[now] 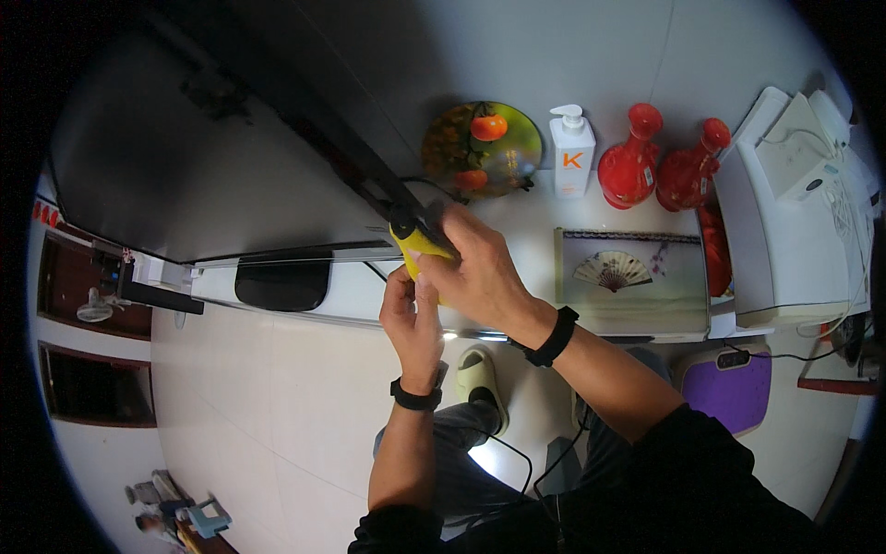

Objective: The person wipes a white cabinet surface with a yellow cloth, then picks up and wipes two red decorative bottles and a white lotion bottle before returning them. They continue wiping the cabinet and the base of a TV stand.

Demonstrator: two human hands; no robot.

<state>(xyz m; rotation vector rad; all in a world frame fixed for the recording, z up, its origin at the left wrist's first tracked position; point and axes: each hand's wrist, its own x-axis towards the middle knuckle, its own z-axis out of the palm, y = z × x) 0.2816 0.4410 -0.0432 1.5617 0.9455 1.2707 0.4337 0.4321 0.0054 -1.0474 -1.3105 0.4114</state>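
Note:
My right hand grips a yellow cloth-like piece at the near side edge of a large flat-screen television. A dark round spot shows at the upper end of the yellow piece; I cannot tell what it is. Just below, my left hand has its thumb and fingers closed at the lower end of the same piece. Part of it is hidden behind my right fingers. The television's black base rests on a white cabinet top.
Right of the television stand a round plate with a persimmon picture, a white pump bottle and two red vases. A fan-patterned panel lies before them. A purple-topped device is on the floor. A person is far off at lower left.

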